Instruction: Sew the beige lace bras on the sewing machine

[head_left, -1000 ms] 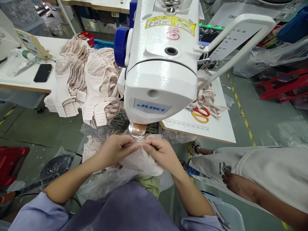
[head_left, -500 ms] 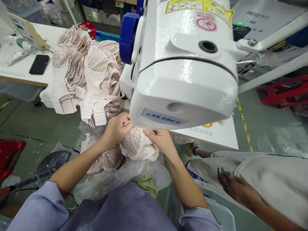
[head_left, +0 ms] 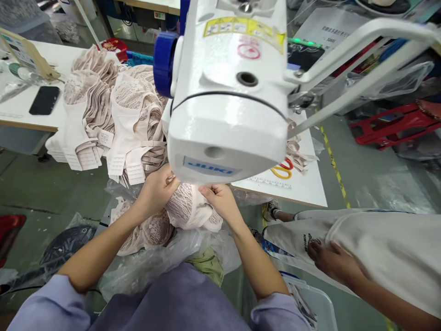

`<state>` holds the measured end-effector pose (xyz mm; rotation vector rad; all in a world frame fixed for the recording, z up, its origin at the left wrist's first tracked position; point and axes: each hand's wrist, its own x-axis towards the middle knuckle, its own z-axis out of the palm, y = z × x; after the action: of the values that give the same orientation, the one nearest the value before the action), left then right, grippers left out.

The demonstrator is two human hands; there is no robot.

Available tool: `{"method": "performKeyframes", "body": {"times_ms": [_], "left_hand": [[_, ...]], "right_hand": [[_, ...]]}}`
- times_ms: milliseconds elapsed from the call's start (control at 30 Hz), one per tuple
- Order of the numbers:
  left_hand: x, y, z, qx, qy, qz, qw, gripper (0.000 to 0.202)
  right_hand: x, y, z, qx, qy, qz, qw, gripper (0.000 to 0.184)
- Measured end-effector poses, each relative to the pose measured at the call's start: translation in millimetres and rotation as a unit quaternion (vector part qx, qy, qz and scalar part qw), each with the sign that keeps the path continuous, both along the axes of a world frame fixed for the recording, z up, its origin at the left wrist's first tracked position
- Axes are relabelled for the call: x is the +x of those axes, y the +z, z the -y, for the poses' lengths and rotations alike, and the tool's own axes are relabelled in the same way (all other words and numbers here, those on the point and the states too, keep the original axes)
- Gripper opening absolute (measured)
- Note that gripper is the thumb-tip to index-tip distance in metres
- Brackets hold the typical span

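A beige lace bra (head_left: pixel 182 207) hangs over the table's front edge, its top edge under the white sewing machine head (head_left: pixel 227 133). My left hand (head_left: pixel 156 191) is closed in a pinch on the bra's edge, left of the machine's front. My right hand (head_left: pixel 218 197) pinches the same bra on its right side, thumb on top. The machine head hides the needle area and some of my fingertips. Another lace cup (head_left: pixel 156 228) lies below my left hand, against clear plastic (head_left: pixel 148 266) across my lap.
Stacks of beige bras (head_left: pixel 132 110) lie left of the machine, near a black phone (head_left: pixel 44 100). Scissors with red and yellow handles (head_left: pixel 281 172) rest on the right of the table (head_left: pixel 310 188). A co-worker's hand (head_left: pixel 336 262) rests on light trousers at right. A plastic bin (head_left: pixel 322 299) stands below.
The camera view has turned, so the machine appears further left and the scissors show more fully. Both my hands keep their pinch on the bra, with little movement against it.
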<state>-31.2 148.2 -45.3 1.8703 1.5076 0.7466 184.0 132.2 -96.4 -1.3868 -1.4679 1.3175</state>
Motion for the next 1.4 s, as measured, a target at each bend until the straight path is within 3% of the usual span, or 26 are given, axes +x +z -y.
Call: {"method": "performKeyframes", "body": {"times_ms": [100,200,267,400,467,600,767,933,1067,1167,1300,1400], "left_hand": [[-12,-14.9,15,-0.020,0.048,-0.011,0.999,0.034],[-24,-48.3,42,-0.018,0.084,0.011,0.996,0.051],[-27,-74.5,66,-0.032,0.073,0.041,0.996,0.056],[-17,-119.3,105,-0.010,-0.037,0.037,0.999,0.080],[-7,-136.4,113,0.003,-0.062,-0.006,0.998,0.086],[10,-161.6,111,0.013,-0.051,-0.066,0.996,0.071],[7,-172.9,105,0.027,-0.065,-0.115,0.991,0.052],[-32,-157.0,90,0.062,-0.080,-0.154,0.983,0.038],[-68,-127.4,70,0.105,-0.024,-0.194,0.975,0.046],[-67,-120.4,59,0.150,-0.007,-0.204,0.967,0.055],[-23,-151.0,70,0.123,-0.130,-0.241,0.954,0.057],[5,-180.2,91,0.035,-0.192,-0.260,0.946,0.060]], "right_hand": [[3,-2.9,7,0.011,-0.015,-0.028,0.999,0.047],[9,-9.7,18,0.009,-0.026,-0.060,0.998,0.045],[13,-18.3,25,0.003,-0.027,-0.073,0.997,0.044],[16,-41.1,39,-0.007,-0.046,-0.071,0.996,0.046],[16,-50.9,45,-0.004,-0.065,-0.066,0.996,0.046],[14,-60.8,57,-0.003,-0.085,-0.081,0.993,0.043],[16,-60.9,65,0.001,-0.086,-0.080,0.993,0.042],[30,-52.6,70,0.010,-0.076,-0.033,0.997,0.044],[76,-52.9,82,-0.003,-0.081,0.027,0.996,0.043],[126,-69.0,94,-0.025,-0.124,0.139,0.982,0.046],[168,-100.3,105,-0.053,-0.125,0.332,0.933,0.047],[153,-116.4,99,-0.035,-0.145,0.376,0.915,0.045]]}}
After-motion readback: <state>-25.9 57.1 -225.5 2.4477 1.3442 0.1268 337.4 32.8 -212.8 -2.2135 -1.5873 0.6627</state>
